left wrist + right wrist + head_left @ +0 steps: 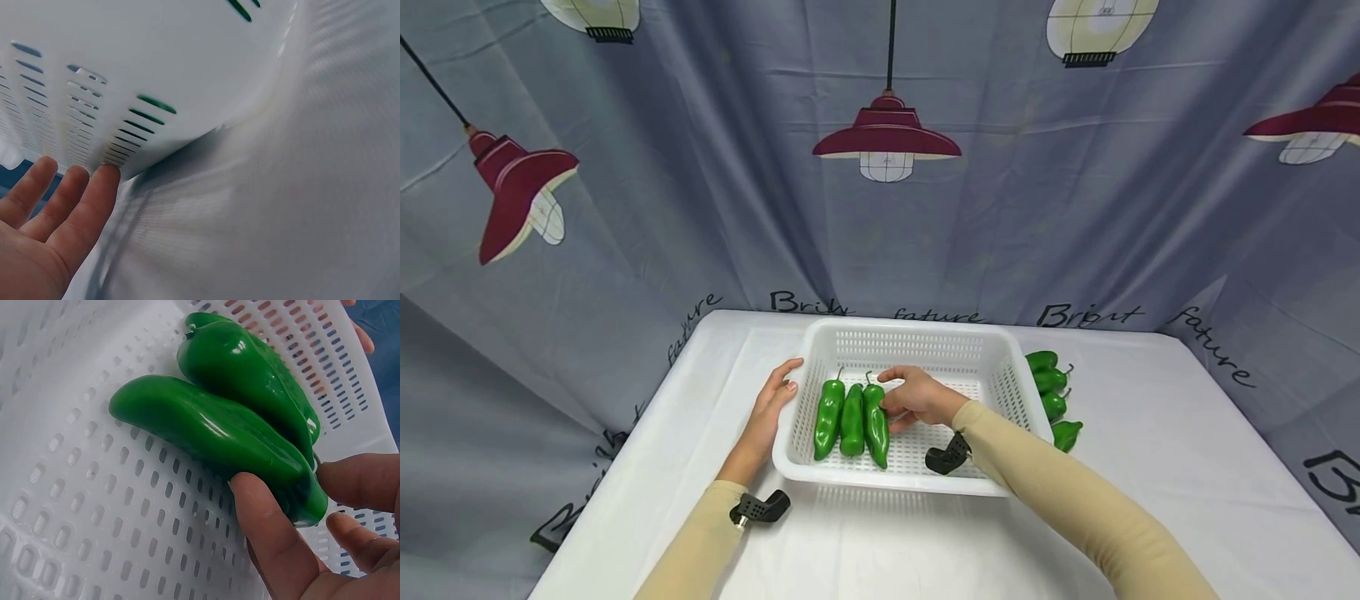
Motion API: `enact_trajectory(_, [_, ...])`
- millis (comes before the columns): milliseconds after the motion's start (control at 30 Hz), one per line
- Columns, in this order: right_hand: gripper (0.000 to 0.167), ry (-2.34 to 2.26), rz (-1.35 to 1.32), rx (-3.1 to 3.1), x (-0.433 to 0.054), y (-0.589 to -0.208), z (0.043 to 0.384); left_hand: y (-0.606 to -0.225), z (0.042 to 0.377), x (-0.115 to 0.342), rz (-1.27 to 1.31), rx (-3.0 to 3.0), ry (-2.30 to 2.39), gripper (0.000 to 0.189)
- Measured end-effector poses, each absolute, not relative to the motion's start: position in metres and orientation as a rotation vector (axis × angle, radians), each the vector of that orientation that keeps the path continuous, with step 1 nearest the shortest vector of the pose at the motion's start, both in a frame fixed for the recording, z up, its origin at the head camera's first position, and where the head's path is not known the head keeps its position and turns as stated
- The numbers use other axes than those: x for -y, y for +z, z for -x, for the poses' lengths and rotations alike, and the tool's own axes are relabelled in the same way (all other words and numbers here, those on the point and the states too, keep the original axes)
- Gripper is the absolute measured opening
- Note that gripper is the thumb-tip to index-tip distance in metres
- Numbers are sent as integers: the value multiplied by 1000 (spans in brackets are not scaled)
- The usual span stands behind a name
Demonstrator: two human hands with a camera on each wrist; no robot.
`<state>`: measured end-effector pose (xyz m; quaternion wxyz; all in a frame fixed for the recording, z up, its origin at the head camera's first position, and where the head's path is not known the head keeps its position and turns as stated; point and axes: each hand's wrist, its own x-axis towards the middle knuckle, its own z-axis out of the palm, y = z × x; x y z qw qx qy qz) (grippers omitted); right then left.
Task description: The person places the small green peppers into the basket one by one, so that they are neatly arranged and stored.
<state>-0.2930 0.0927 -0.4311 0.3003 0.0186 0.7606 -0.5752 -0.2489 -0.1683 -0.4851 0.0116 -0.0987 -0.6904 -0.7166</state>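
Observation:
Three glossy green peppers (852, 421) lie side by side in a white perforated plastic basket (917, 482). My right hand (917, 396) reaches into the basket beside the rightmost pepper (206, 428). Its fingers are spread at that pepper's stem end, one fingertip right at the side, without closing round it. In the right wrist view the other peppers lie behind this one. My left hand (769, 408) rests against the basket's left outer wall. Its fingers (84, 206) are extended along the slotted wall in the left wrist view; the thumb is outside that view.
More green peppers (1051, 382) lie on the white-covered table (1157, 450) just right of the basket, partly hidden by its wall. A grey curtain (737, 208) printed with lamps hangs behind the table. Black wrist cameras (762, 507) are worn on both sleeves.

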Motion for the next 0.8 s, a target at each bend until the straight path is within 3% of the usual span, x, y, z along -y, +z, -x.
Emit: enact_trajectory(800, [57, -1538, 2, -2097, -97, -422, 290, -484, 248, 170, 342, 2173, -2212, 47])
